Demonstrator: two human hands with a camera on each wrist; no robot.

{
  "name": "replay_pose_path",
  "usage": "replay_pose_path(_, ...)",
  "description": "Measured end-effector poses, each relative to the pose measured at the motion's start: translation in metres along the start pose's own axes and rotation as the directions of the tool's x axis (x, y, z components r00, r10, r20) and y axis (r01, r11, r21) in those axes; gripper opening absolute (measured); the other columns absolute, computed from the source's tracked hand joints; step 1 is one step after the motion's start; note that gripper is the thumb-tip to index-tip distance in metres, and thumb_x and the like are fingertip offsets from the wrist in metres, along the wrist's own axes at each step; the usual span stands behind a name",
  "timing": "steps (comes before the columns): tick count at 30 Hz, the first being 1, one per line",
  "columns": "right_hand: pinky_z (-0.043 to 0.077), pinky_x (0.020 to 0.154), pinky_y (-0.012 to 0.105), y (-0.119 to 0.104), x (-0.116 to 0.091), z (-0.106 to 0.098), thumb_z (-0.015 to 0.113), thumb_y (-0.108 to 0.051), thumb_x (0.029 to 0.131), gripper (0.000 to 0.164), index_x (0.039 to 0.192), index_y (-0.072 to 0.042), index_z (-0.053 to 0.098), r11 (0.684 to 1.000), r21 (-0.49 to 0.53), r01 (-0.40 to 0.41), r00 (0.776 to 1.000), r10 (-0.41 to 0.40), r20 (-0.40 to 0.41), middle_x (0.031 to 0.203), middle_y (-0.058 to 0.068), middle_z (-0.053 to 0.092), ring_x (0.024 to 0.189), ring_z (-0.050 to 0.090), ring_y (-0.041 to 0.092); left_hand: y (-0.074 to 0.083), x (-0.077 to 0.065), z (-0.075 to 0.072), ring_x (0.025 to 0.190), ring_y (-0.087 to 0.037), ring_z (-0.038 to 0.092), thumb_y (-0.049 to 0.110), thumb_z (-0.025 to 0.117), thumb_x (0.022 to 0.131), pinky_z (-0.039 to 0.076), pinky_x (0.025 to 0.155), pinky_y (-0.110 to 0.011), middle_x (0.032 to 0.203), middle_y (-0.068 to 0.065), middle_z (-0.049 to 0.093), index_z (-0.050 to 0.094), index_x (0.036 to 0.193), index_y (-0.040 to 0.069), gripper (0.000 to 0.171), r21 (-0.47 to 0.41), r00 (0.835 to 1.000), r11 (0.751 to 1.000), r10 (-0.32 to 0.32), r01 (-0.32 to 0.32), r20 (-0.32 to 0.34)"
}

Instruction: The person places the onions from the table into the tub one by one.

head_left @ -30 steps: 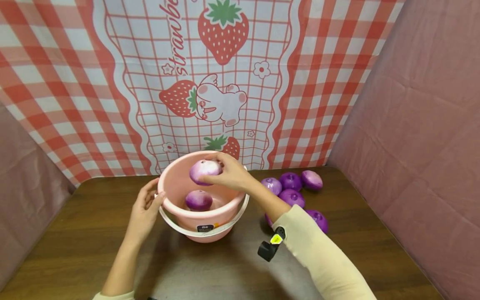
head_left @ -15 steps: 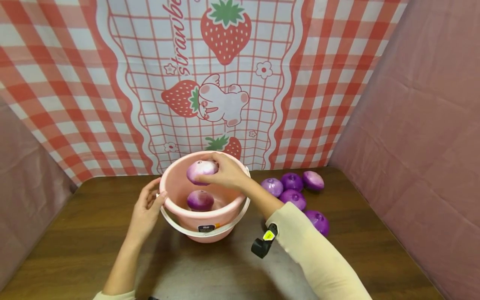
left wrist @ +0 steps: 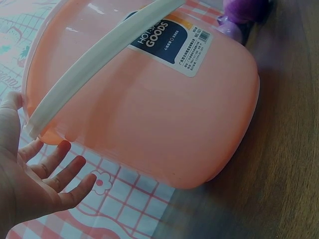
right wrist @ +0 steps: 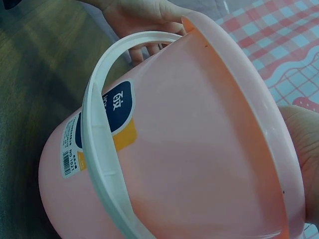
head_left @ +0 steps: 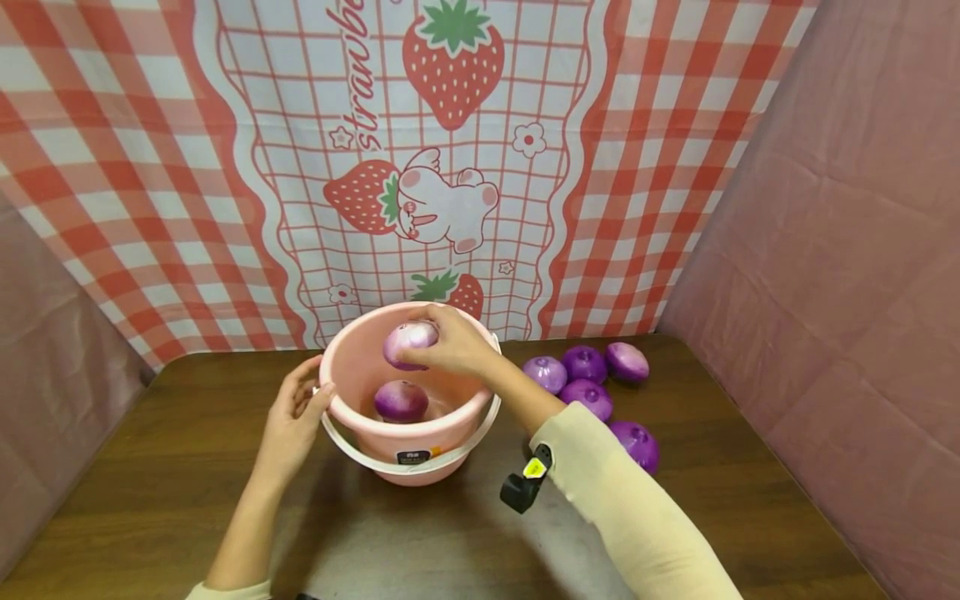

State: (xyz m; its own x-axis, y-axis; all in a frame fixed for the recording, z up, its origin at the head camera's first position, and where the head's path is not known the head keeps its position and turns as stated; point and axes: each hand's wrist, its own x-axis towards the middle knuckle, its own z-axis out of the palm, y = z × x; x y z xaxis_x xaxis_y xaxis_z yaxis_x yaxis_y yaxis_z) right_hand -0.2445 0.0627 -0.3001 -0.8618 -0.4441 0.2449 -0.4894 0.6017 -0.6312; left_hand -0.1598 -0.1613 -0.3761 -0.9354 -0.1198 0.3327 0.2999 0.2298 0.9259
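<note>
A pink bucket [head_left: 375,442] stands on the table, a purple onion [head_left: 401,402] lying at its bottom. My right hand [head_left: 453,346] reaches over the far right of the rim and holds a second purple onion [head_left: 408,346], paler on top, inside the mouth above the first. At the left rim my left hand [head_left: 296,408] grips the edge, thumb over it and fingers outside. In the left wrist view the fingers of the left hand [left wrist: 30,184] spread under the rim by the handle's joint. The right wrist view hides the held onion behind the bucket wall [right wrist: 184,134].
Several purple onions [head_left: 587,400] lie on the wooden table [head_left: 720,467] to the right of the bucket, one partly behind the right forearm. The white handle [head_left: 450,457] hangs down across the bucket's front. A checked strawberry cloth [head_left: 615,275] rises close behind.
The right hand, with the onion, dips and shifts slightly within the bucket's mouth, and the onion turns a little in its fingers. The left hand stays on the rim.
</note>
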Motion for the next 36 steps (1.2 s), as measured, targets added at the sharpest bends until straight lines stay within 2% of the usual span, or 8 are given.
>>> replay_pose_path(2,0.041,0.101,0.036,-0.001,0.0,0.0,0.076,-0.03,0.076,0.057,0.126,-0.011,0.055,1.0,-0.006,-0.015,1.0,0.015,0.001,0.126,0.007,0.058,0.118,0.052,0.025,0.0,0.0,0.0,0.086,0.007,0.055,0.01,0.051,0.095,0.045,0.076,-0.01,0.103,-0.003,0.059,0.04,0.138,0.005,0.045,0.002,1.0,1.0,-0.001,0.001,-0.001)
replay_pose_path(5,0.042,0.099,0.039,-0.001,0.0,0.0,0.075,-0.029,0.078,0.054,0.126,-0.011,0.056,1.0,-0.006,-0.03,1.0,0.03,0.0,0.127,0.011,0.057,0.118,0.052,0.03,0.0,0.0,0.0,0.086,0.007,0.055,0.01,0.051,0.095,0.045,0.076,-0.01,0.101,0.004,0.059,0.04,0.138,0.005,0.045,0.001,1.0,1.0,0.001,-0.001,-0.002)
replay_pose_path(9,0.043,0.099,0.039,0.0,0.0,-0.002,0.073,-0.027,0.08,0.05,0.124,-0.011,0.057,1.0,-0.004,-0.031,1.0,0.031,-0.002,0.126,0.012,0.058,0.116,0.053,0.031,0.001,-0.001,0.0,0.086,0.007,0.055,0.01,0.051,0.095,0.045,0.076,-0.01,0.096,0.016,0.059,0.04,0.138,0.004,0.045,-0.004,1.0,1.0,0.014,-0.014,0.001)
replay_pose_path(12,0.044,0.098,0.038,-0.001,0.0,-0.004,0.073,-0.028,0.08,0.047,0.122,-0.011,0.059,0.999,-0.011,-0.033,0.999,0.033,-0.005,0.125,0.012,0.058,0.115,0.054,0.03,0.002,-0.001,0.0,0.085,0.007,0.055,0.009,0.051,0.095,0.045,0.075,-0.01,0.096,0.015,0.059,0.04,0.137,0.003,0.044,-0.003,1.0,1.0,0.021,-0.021,-0.001)
replay_pose_path(19,0.047,0.092,0.039,-0.002,0.0,-0.008,0.072,-0.026,0.081,0.042,0.118,-0.01,0.061,0.997,0.026,-0.066,0.998,0.066,-0.002,0.122,0.016,0.059,0.11,0.057,0.031,0.002,-0.001,0.001,0.086,0.008,0.054,0.008,0.049,0.095,0.045,0.077,-0.009,0.108,-0.019,0.058,0.039,0.138,0.003,0.045,0.015,1.0,1.0,0.023,-0.023,-0.002)
replay_pose_path(22,0.048,0.09,0.039,-0.001,-0.001,-0.01,0.071,-0.026,0.082,0.043,0.119,-0.008,0.06,0.995,0.056,-0.081,0.997,0.081,0.005,0.121,0.018,0.06,0.108,0.058,0.033,0.002,-0.002,0.001,0.086,0.009,0.054,0.008,0.049,0.095,0.044,0.077,-0.008,0.112,-0.027,0.056,0.039,0.138,0.002,0.045,0.015,1.0,1.0,0.02,-0.02,0.002)
replay_pose_path(28,0.049,0.089,0.037,0.0,-0.004,-0.019,0.072,-0.028,0.081,0.043,0.118,-0.008,0.061,0.996,0.06,-0.072,0.997,0.073,-0.021,0.119,0.018,0.061,0.105,0.06,0.031,0.002,-0.002,0.001,0.087,0.01,0.053,0.008,0.048,0.095,0.043,0.077,-0.007,0.114,-0.03,0.056,0.038,0.139,0.002,0.045,0.004,1.0,1.0,0.022,-0.022,0.004)
replay_pose_path(36,0.05,0.089,0.038,0.004,-0.009,-0.038,0.071,-0.025,0.082,0.041,0.116,-0.005,0.062,0.992,0.118,-0.049,0.996,0.058,-0.067,0.115,0.018,0.062,0.103,0.06,0.03,0.001,-0.002,0.001,0.086,0.009,0.054,0.007,0.049,0.095,0.044,0.076,-0.008,0.111,-0.026,0.057,0.039,0.138,0.002,0.044,0.01,0.999,0.999,0.037,-0.037,-0.003)
